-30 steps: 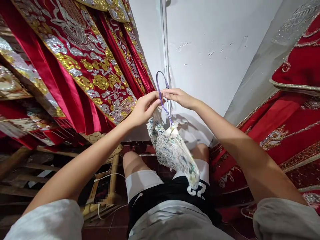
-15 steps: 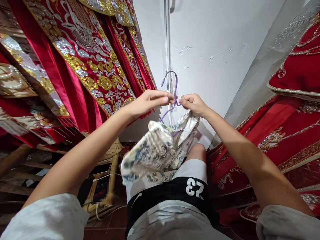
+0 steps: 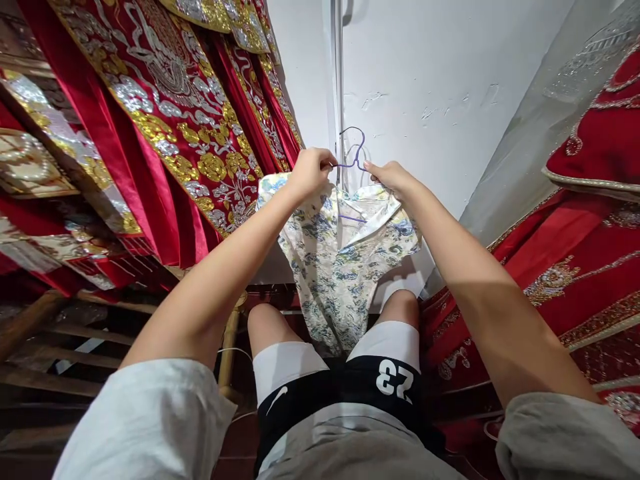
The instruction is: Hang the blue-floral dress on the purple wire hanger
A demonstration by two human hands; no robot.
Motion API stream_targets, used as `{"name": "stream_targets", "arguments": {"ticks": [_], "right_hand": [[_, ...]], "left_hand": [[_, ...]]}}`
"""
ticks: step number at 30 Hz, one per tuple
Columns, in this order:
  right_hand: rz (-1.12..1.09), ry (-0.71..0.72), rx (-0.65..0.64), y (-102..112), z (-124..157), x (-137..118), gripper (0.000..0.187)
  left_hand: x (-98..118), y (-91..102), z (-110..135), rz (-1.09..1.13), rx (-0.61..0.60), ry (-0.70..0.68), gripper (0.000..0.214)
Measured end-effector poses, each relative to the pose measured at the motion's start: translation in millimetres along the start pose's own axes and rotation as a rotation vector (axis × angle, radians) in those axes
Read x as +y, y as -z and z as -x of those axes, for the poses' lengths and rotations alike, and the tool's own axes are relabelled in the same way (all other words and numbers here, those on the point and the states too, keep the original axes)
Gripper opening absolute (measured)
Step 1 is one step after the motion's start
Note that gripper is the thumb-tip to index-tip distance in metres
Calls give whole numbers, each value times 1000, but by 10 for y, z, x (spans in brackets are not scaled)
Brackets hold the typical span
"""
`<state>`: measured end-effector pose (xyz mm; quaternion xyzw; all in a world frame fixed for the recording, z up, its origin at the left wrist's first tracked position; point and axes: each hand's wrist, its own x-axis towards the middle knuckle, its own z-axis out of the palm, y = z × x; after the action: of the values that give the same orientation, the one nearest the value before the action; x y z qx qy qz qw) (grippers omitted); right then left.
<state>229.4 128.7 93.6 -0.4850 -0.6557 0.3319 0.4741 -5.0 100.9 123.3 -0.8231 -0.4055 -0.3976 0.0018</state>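
A thin purple clothes hanger is held up in front of me, its hook at the top. On it hangs a cream shirt with a blue and yellow floral print and an open collar. My left hand pinches the hanger's left arm, close to the shirt's shoulder. On the other side, my right hand grips the hanger's right arm with the thumb on top, beside the collar. The shirt's lower end dangles between my knees. Part of the hanger shows through the neck opening.
Red embroidered cloth with gold and silver sequins hangs at the left. More red garments line the right side. A white wall stands ahead. At lower left are a slatted wooden seat and a white cable.
The shirt, bunched and swung left before, now hangs spread out. My left hand has gone from outstretched fingers to a pinch on the hanger. The hanger has turned and moved slightly right.
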Motion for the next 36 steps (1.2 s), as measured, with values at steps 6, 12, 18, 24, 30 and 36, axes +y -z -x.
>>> {"name": "stream_targets", "arguments": {"ticks": [6, 12, 18, 24, 30, 36], "right_hand": [[85, 54, 30, -309, 211, -89, 44], [363, 368, 410, -681, 982, 89, 21], [233, 201, 497, -1398, 1706, 945, 14], [289, -236, 125, -1767, 1620, 1531, 26], [415, -282, 177, -1578, 1377, 1488, 45], [430, -241, 247, -1547, 1272, 1446, 33]], "left_hand": [[-188, 130, 369, -85, 31, -19, 26], [-315, -74, 653, -103, 117, 11, 26], [-393, -400, 595, -19, 184, 65, 23], [-468, -559, 616, 121, 239, 6, 20], [-520, -636, 598, 173, 276, -30, 19], [-562, -612, 580, 196, 274, -37, 18]]}}
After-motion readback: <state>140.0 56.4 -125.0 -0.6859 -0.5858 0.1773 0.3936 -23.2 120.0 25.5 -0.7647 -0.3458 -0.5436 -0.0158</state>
